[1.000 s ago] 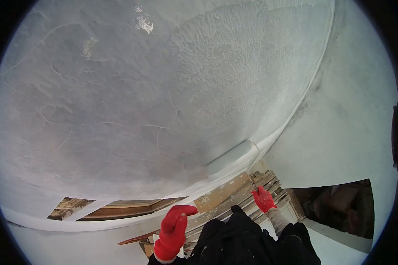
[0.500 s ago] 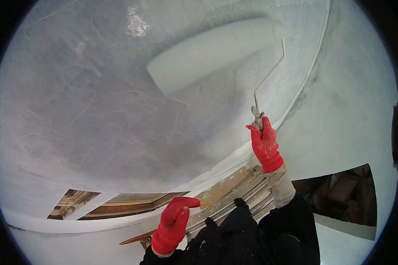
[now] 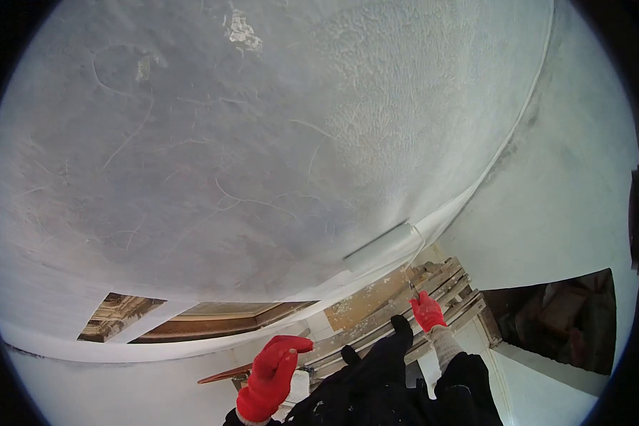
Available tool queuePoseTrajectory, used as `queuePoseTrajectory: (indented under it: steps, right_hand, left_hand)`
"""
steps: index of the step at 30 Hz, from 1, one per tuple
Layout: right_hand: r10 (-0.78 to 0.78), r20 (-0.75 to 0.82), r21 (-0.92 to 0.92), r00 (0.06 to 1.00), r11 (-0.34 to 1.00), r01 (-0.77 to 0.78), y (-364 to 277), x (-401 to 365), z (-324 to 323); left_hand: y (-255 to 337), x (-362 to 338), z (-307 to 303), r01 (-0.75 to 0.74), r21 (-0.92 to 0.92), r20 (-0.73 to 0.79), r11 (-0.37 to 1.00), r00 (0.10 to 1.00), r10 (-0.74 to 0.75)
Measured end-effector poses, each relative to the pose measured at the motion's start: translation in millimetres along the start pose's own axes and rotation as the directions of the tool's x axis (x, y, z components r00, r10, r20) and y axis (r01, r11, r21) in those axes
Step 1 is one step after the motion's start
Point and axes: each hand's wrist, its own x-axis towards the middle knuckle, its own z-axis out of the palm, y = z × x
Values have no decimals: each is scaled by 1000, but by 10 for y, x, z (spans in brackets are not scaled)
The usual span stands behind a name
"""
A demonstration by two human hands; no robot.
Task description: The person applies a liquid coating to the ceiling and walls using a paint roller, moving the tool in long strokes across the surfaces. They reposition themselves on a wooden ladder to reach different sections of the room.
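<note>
A paint roller [image 3: 383,247] lies against the lower right part of a large grey-white wall [image 3: 213,206]. Its thin wire frame bends down to a handle. My right hand [image 3: 427,310], in a red glove, is closed around that handle, which the glove mostly hides. My left hand [image 3: 268,376], also red-gloved, hangs at the lower middle, away from the wall. Nothing shows in it; its fingers are loosely bent, with the thumb a little apart. Fresh, wet-looking stippled paint covers the upper right of the wall.
Below me are worn wooden planks [image 3: 451,280] and a paint-spotted tan board [image 3: 362,302]. Two openings [image 3: 224,319] [image 3: 121,316] cut the wall at lower left. A dark opening [image 3: 554,319] with indistinct things inside is at right. A raised seam marks the wall's right corner.
My right hand has brought the roller down the wall, from the upper middle to near the bottom edge. My left hand has shifted slightly down. The view has moved a little.
</note>
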Motion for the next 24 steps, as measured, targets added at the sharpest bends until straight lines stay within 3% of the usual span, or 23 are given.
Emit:
queuePoseTrajectory:
  steps: [4, 8, 10, 11, 14, 16, 17, 18, 20, 24]
  right_hand:
    - [2, 3, 4, 1000, 1000, -2, -13, -14, 65]
    - [-35, -40, 78, 999, 996, 38, -516, -254, -449]
    - [-174, -164, 284, 971, 934, 216, -847, -306, -706]
    - [-263, -279, 431, 924, 825, 365, -1151, -322, -925]
    - [-357, -358, 277, 863, 842, 463, -1948, -282, -1650]
    - [-427, -533, 166, 731, 794, 585, -2560, -294, -2093]
    - [-396, -502, 357, 769, 716, 600, -2739, -237, -2235]
    - [-395, -508, 352, 766, 716, 603, -2886, -152, -2283]
    - [-432, -624, 359, 651, 582, 730, -3077, -23, -2263]
    - [-384, -587, 382, 713, 645, 662, -2779, 1, -1717]
  left_hand:
    - [-45, -58, -61, -82, 34, 6, 996, 997, 82]
    - [-39, -94, -189, -118, 37, 20, 992, 993, 117]
    - [-38, -71, -227, -162, 21, 17, 987, 987, 162]
    - [-31, -61, -240, -224, -10, 20, 975, 974, 224]
    - [38, -84, -299, -298, -37, 35, 954, 954, 299]
    - [86, -115, -349, -316, -35, 51, 948, 947, 317]
    - [106, -139, -378, -310, -19, 56, 951, 949, 311]
    - [114, -156, -408, -304, -2, 61, 953, 951, 304]
    - [82, -187, -470, -337, -20, 42, 941, 940, 338]
    - [-48, -308, -628, -318, -16, 4, 948, 948, 319]
